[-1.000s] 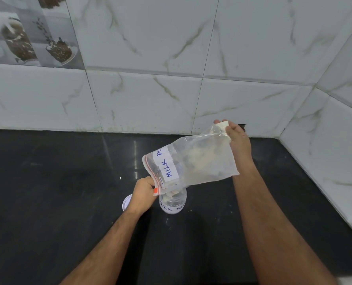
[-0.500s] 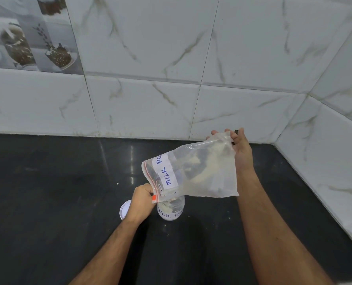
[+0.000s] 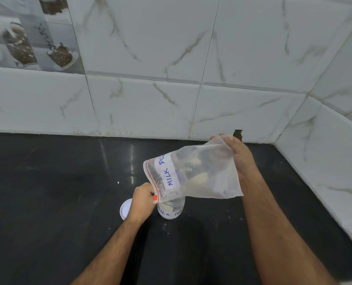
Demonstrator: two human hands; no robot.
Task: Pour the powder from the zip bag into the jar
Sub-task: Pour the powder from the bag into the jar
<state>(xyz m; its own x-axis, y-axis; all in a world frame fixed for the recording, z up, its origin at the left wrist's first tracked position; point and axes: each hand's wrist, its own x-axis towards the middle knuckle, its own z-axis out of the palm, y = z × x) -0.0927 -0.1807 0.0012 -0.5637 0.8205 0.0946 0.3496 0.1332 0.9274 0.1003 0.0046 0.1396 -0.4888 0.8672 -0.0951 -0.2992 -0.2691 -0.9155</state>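
A clear zip bag with a white "MILK PO..." label hangs tilted, its red-striped mouth pointing down-left over a small clear jar. Pale clumps of powder sit in the middle of the bag. The jar stands upright on the black counter, wears a white "MILK PO..." label and holds some white powder. My left hand pinches the bag's mouth corner at the jar's rim. My right hand grips the bag's raised bottom corner, up and to the right.
A white round lid lies flat on the counter just left of the jar, partly behind my left hand. White marble-look tiled walls close the counter at the back and on the right, meeting in a corner.
The bag's bottom end has dropped a little and powder clumps have slid toward the mouth. Both hands keep their grips; the jar has not moved.
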